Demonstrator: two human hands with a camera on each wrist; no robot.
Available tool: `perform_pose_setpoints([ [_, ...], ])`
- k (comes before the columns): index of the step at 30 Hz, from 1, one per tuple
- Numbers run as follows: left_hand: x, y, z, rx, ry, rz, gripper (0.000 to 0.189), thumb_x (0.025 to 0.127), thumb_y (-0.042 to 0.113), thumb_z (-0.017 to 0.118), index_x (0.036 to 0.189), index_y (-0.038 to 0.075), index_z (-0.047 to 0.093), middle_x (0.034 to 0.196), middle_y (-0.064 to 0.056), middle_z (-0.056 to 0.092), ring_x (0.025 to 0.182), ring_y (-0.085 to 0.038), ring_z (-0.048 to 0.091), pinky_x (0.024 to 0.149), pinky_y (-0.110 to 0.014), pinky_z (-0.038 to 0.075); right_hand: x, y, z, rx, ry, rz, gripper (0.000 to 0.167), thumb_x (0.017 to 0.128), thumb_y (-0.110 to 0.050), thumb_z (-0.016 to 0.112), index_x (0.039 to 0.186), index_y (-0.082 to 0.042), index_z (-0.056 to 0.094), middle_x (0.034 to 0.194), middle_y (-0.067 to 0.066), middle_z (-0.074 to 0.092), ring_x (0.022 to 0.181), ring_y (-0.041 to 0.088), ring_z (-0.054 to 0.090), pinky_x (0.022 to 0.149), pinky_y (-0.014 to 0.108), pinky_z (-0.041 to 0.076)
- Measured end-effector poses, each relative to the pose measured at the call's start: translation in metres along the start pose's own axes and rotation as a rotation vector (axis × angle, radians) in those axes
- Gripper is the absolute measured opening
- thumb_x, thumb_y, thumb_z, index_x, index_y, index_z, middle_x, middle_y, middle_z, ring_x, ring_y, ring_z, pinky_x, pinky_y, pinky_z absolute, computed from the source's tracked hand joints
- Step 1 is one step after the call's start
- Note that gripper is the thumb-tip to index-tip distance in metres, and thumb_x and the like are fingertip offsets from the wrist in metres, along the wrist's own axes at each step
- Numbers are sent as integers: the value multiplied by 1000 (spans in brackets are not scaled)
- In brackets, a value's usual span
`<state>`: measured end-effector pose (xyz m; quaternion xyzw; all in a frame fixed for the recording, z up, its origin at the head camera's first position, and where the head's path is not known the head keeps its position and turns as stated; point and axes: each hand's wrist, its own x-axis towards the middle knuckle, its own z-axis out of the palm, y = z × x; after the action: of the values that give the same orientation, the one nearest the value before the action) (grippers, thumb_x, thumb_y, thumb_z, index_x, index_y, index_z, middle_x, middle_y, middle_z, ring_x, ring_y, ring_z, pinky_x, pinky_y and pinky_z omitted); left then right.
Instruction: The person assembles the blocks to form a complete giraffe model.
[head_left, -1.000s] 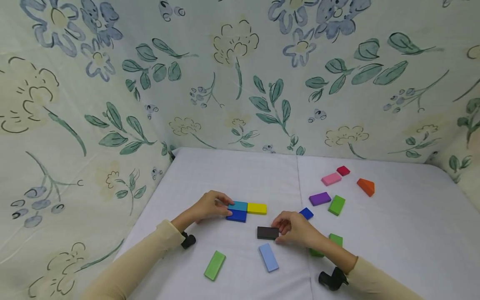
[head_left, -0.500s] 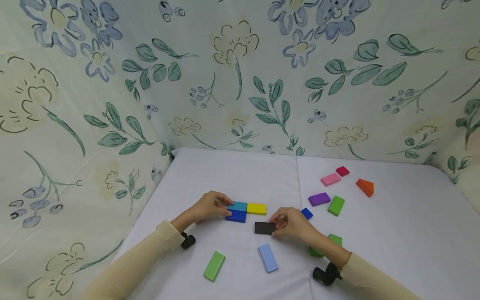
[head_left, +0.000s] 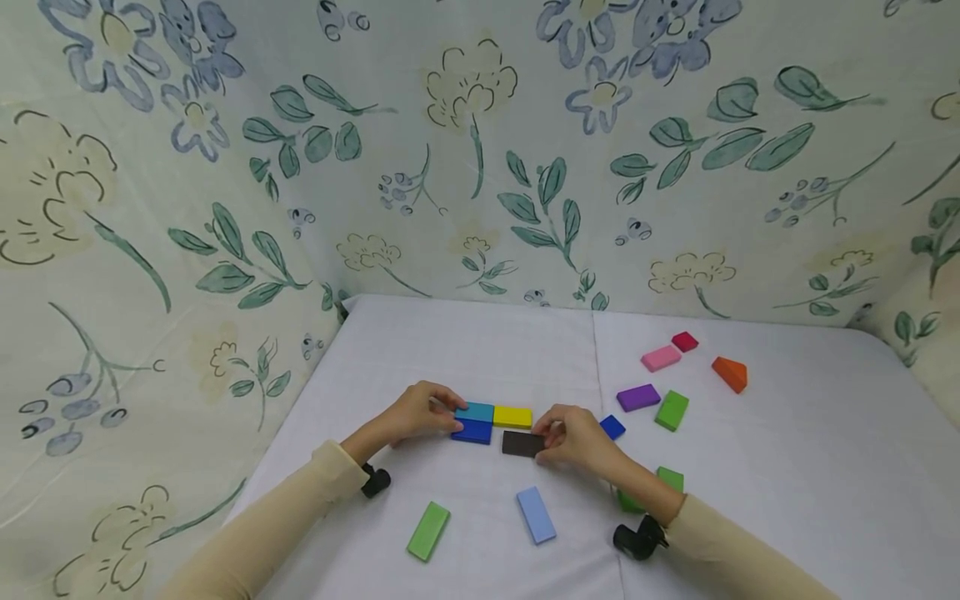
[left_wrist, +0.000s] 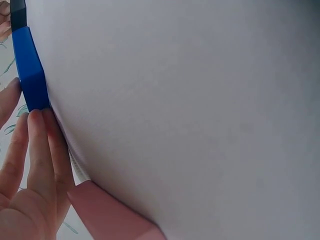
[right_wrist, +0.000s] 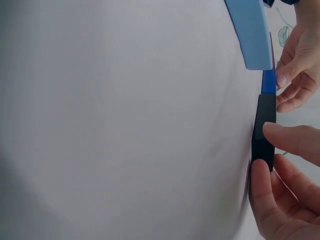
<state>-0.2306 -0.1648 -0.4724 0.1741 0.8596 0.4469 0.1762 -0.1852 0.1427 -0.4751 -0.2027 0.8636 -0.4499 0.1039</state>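
At lower centre, in an apparent joining step, the right hand (head_left: 579, 440) pinches the black block (head_left: 518, 443), which likely needs nudging left against the blue rectangular block (head_left: 475, 432) the left hand (head_left: 420, 411) touches, loosely extended.

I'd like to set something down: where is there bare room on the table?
Bare white tablecloth lies right of the orange wedge-shaped block, and beyond the yellow rectangular block towards the floral cloth backdrop. It's crowded between the left hand and right hand, around the black rectangular block.
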Motion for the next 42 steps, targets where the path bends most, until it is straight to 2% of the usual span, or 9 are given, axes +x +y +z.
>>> perform_pose_setpoints([
  [15, 0, -1, -1, -29, -2, 15, 29, 84, 13, 82, 110, 6, 74, 107, -6, 68, 87, -18, 64, 81, -34, 54, 9, -4, 8, -13, 27, -36, 28, 72, 5, 86, 96, 3, 70, 89, 10, 64, 72, 16, 63, 65, 23, 54],
  [42, 0, 1, -1, -15, -7, 22, 27, 83, 13, 82, 109, 8, 75, 105, -3, 69, 89, -18, 66, 82, -34, 55, 18, -5, 11, 17, 37, -3, 29, 71, 5, 86, 95, 2, 70, 88, 9, 60, 72, 15, 61, 65, 23, 54],
])
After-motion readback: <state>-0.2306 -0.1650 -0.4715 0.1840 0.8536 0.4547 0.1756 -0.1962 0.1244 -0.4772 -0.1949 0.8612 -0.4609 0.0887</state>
